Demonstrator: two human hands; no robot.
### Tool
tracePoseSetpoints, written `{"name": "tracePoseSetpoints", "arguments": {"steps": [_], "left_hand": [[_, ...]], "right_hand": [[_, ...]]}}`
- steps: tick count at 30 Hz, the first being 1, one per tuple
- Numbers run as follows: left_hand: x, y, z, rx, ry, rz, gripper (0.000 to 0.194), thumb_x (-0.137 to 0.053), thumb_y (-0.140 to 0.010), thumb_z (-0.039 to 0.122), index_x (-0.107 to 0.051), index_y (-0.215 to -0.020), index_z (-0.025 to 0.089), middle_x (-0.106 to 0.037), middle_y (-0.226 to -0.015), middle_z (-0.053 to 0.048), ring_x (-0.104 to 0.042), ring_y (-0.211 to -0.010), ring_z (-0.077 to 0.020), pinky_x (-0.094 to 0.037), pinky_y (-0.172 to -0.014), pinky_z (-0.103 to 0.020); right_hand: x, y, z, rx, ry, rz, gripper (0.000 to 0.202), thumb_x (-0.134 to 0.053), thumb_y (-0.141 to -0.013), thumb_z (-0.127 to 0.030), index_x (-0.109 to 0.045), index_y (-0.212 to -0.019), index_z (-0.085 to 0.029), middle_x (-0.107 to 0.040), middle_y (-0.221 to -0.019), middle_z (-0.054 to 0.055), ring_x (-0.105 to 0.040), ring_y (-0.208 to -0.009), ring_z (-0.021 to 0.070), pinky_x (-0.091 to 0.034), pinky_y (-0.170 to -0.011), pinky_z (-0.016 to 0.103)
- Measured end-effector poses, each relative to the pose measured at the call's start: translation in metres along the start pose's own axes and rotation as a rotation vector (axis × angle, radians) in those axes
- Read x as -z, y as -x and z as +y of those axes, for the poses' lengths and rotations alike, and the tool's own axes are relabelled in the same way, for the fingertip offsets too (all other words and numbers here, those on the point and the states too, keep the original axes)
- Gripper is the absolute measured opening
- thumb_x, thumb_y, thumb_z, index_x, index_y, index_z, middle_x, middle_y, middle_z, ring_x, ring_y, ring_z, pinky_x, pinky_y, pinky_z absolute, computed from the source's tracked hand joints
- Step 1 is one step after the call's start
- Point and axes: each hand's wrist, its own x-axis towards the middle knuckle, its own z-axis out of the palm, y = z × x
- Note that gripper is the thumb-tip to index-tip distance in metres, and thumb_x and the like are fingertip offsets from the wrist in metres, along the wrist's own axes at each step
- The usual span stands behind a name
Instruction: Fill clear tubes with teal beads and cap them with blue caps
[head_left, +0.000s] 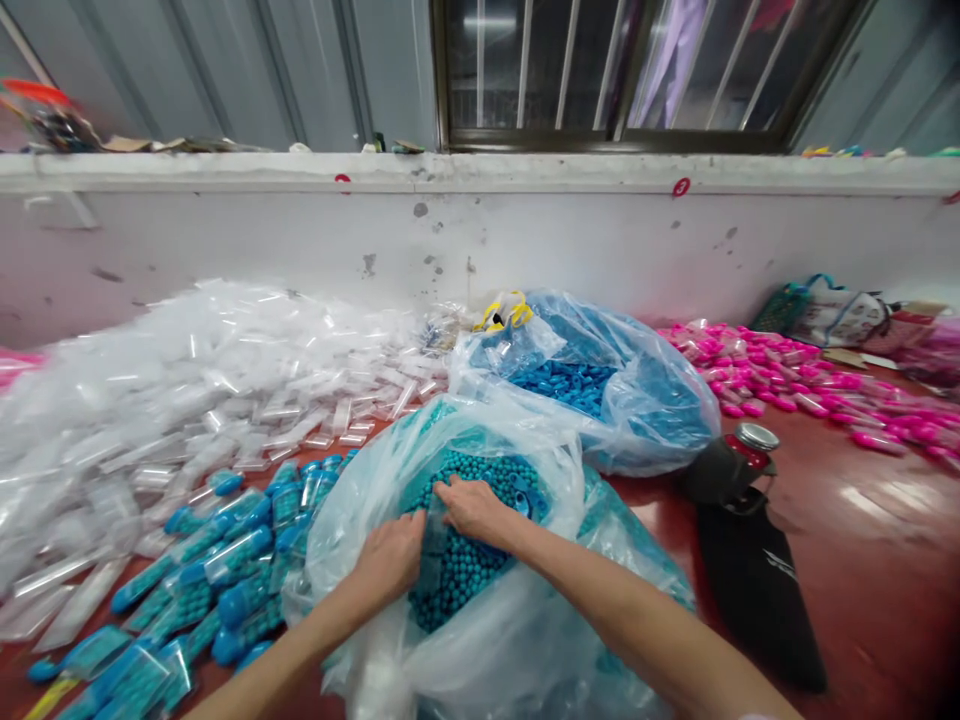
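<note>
Turquoise beads (469,590) fill an open clear plastic bag (360,480) in front of me. Over the beads, my left hand (390,552) is closed on the side of a clear plastic tube (433,545). My right hand (474,512) is at the tube's upper end, its fingers bent together; what they pinch is hidden. Some blue caps (523,495) lie on the beads just right of that hand. Left of the bag is a pile of clear tubes filled with turquoise beads and closed with blue caps (240,555).
Empty clear tubes (225,380) are heaped at the left. Behind the bead bag stands another bag (660,400) with blue pieces. Pink-capped tubes (795,380) spread along the right. A dark flask with a metal lid (756,437) and a black flat item (757,600) are on the red tabletop (885,560).
</note>
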Motion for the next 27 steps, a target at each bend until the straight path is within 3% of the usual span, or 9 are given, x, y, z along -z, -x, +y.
{"name": "tracePoseSetpoints", "arguments": {"steps": [4,9,12,14,16,19,23,27], "left_hand": [[-0.003,-0.012,0.012,0.085,0.097,0.034,0.044,-0.046,-0.078,0.026,-0.04,-0.119,0.011,-0.062,-0.101,-0.014,-0.059,-0.094,-0.0267,-0.043,-0.077,-0.037],[-0.016,-0.016,0.025,0.171,0.175,0.081,0.053,-0.036,-0.08,0.016,-0.027,-0.132,0.008,-0.06,-0.106,-0.017,-0.056,-0.098,-0.0279,-0.042,-0.083,-0.041],[-0.015,-0.012,0.023,0.092,0.296,0.19,0.06,-0.04,-0.077,0.016,-0.022,-0.135,0.01,-0.052,-0.12,-0.016,-0.049,-0.11,-0.0266,-0.037,-0.093,-0.04],[-0.012,-0.008,0.022,0.002,0.375,0.295,0.062,-0.044,-0.077,0.018,-0.022,-0.134,0.013,-0.045,-0.128,-0.014,-0.043,-0.117,-0.024,-0.034,-0.098,-0.037],[-0.009,-0.006,0.022,-0.078,0.412,0.348,0.056,-0.043,-0.079,0.02,-0.025,-0.132,0.017,-0.045,-0.127,-0.01,-0.043,-0.115,-0.0215,-0.036,-0.097,-0.034],[-0.005,-0.005,0.024,-0.128,0.375,0.281,0.046,-0.039,-0.083,0.023,-0.029,-0.129,0.02,-0.049,-0.117,-0.009,-0.051,-0.103,-0.021,-0.043,-0.088,-0.034],[-0.002,-0.006,0.015,-0.12,0.384,0.265,0.043,-0.037,-0.085,0.023,-0.031,-0.128,0.019,-0.047,-0.12,-0.01,-0.05,-0.107,-0.0205,-0.041,-0.09,-0.034],[0.005,-0.006,-0.002,0.072,0.446,0.263,0.041,-0.038,-0.084,0.019,-0.036,-0.125,0.015,-0.048,-0.122,-0.011,-0.048,-0.111,-0.019,-0.037,-0.094,-0.032]], "right_hand": [[-0.002,-0.008,0.002,-0.028,-0.083,0.024,0.044,-0.053,-0.075,-0.023,-0.043,-0.117,-0.018,-0.053,-0.112,0.012,-0.058,-0.091,0.0226,-0.044,-0.07,0.031],[-0.001,-0.008,0.002,-0.042,-0.211,0.007,0.028,-0.046,-0.074,-0.014,-0.055,-0.101,-0.014,-0.061,-0.094,0.009,-0.058,-0.087,0.0203,-0.041,-0.071,0.028],[0.003,-0.006,0.012,-0.004,-0.281,0.031,0.032,-0.045,-0.074,-0.014,-0.054,-0.104,-0.013,-0.062,-0.082,0.006,-0.057,-0.075,0.0173,-0.042,-0.066,0.026],[0.006,-0.003,0.022,-0.003,-0.519,0.07,0.031,-0.048,-0.072,-0.018,-0.056,-0.102,-0.015,-0.059,-0.076,0.002,-0.054,-0.068,0.0152,-0.041,-0.062,0.025],[0.008,0.002,0.029,-0.052,-0.774,-0.033,0.032,-0.048,-0.074,-0.025,-0.056,-0.103,-0.018,-0.053,-0.065,-0.002,-0.045,-0.049,0.011,-0.038,-0.048,0.023],[0.01,0.013,0.033,-0.142,-1.019,-0.102,0.034,-0.051,-0.071,-0.032,-0.055,-0.102,-0.018,-0.043,-0.056,-0.007,-0.029,-0.036,0.0059,-0.028,-0.035,0.02],[0.016,0.028,0.045,-0.201,-1.153,0.036,0.031,-0.055,-0.066,-0.028,-0.054,-0.096,-0.019,-0.039,-0.058,-0.008,-0.032,-0.039,0.005,-0.029,-0.035,0.018],[0.023,0.043,0.06,-0.296,-1.088,0.145,0.032,-0.05,-0.068,-0.022,-0.05,-0.1,-0.018,-0.039,-0.06,-0.007,-0.035,-0.041,0.0059,-0.031,-0.036,0.017]]}}
